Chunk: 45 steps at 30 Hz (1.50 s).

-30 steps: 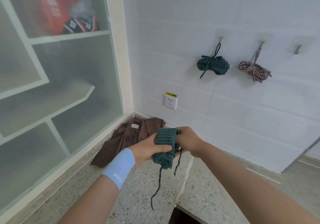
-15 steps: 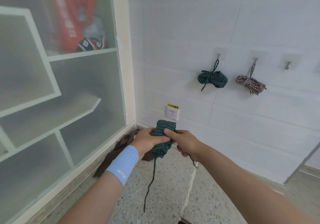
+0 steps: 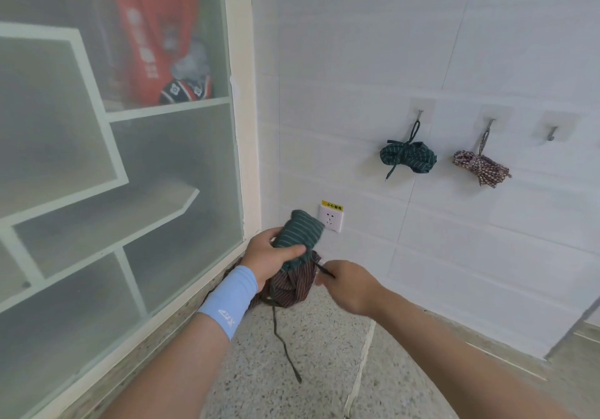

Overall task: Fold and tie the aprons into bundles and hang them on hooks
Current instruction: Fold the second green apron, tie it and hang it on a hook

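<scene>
My left hand [image 3: 270,256] grips a rolled green striped apron [image 3: 300,233], held upright in front of the wall. One of its ties [image 3: 284,340] hangs down loose toward the counter. My right hand [image 3: 349,287] pinches the apron's other tie [image 3: 324,269] just right of the roll. A brown striped apron [image 3: 290,287] lies unfolded on the counter behind my hands, in the corner. On the wall, a tied green bundle [image 3: 409,156] and a tied checked bundle [image 3: 480,167] each hang from a hook. A third hook [image 3: 552,133] to their right is bare.
A speckled stone counter [image 3: 311,353] runs below, with a seam down its middle. A frosted glass cabinet [image 3: 113,175] stands at the left with red items behind it. A wall socket [image 3: 331,220] sits just behind the green roll.
My right hand has let go of the roll and moved right, pulling one tie out. The left hand has lifted the roll slightly. The view has tilted up.
</scene>
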Motion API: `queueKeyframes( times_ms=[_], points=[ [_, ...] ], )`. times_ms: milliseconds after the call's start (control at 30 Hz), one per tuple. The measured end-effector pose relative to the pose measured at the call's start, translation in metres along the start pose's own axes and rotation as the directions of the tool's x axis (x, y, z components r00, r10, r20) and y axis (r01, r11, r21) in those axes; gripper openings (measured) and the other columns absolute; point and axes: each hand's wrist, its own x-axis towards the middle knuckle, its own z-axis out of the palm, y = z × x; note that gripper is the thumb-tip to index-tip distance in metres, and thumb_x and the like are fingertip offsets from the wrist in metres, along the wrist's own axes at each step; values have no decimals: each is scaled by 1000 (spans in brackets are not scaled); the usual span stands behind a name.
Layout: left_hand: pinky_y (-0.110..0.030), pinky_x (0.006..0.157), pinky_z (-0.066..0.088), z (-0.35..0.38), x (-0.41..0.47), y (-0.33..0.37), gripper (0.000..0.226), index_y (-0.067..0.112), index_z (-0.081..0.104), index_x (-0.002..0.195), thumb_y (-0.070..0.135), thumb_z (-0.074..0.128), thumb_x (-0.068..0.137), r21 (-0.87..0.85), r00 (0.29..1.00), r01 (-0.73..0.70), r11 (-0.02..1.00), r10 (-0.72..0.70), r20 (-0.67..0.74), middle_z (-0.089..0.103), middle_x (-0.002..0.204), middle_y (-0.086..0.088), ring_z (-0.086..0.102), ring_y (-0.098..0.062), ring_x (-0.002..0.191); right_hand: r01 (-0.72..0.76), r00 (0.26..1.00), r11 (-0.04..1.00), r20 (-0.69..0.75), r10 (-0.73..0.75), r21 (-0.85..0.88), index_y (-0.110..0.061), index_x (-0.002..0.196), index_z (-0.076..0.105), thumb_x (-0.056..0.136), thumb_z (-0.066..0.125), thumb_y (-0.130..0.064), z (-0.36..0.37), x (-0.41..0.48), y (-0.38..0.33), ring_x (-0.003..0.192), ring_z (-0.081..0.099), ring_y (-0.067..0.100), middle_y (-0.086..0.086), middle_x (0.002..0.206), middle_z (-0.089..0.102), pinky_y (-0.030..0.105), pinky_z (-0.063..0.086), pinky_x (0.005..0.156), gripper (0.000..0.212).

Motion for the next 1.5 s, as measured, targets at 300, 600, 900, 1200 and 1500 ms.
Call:
queueKeyframes(
  times_ms=[300, 600, 900, 1200, 1500],
  points=[
    [-37, 84, 58, -1, 0, 0, 33, 26, 73, 102, 26, 82, 70, 520, 993, -113, 847, 73, 97, 73, 93, 6, 68, -14, 87, 320, 932, 733, 61, -357, -600, -14, 107, 59, 98, 40, -13, -25, -7, -7, 77, 60, 24, 4, 94, 66, 38, 49, 69, 21],
    [-33, 87, 52, 20, -18, 8, 50, 31, 55, 129, 25, 70, 81, 729, 898, -333, 598, -35, 438, 64, 114, 3, 61, -18, 100, 463, 786, 600, -11, -618, -653, -19, 87, 73, 92, 68, -28, -40, 20, -8, 66, 57, 19, -3, 83, 56, 35, 49, 52, 11],
    [-35, 115, 26, 45, -32, -16, 76, 23, 44, 146, 74, 33, 90, 365, 923, -36, 930, -109, 370, 48, 140, 6, 41, -13, 134, 398, 879, 868, -149, -454, -297, -20, 92, 80, 89, 68, -20, -35, 32, -7, 90, 58, 17, -1, 94, 68, 36, 48, 84, 12],
    [-32, 92, 51, 45, -26, -28, 34, 32, 57, 121, 50, 35, 103, -186, 986, 116, 976, -91, 140, 68, 119, 0, 65, -15, 110, 21, 843, 759, -420, 337, 650, -14, 155, 24, 94, 44, -8, 10, 8, 3, 146, 21, 23, 8, 161, 22, 41, 17, 119, 64],
    [-48, 102, 48, 31, -16, -14, 44, 13, 56, 134, 41, 41, 103, -402, 949, 257, 879, -152, 275, 67, 124, -13, 64, -29, 116, -230, 859, 611, 453, -238, 757, 4, 115, 52, 97, 44, -7, 34, -2, 26, 57, 48, 17, -1, 61, 51, 37, 51, 85, 23]
  ],
)
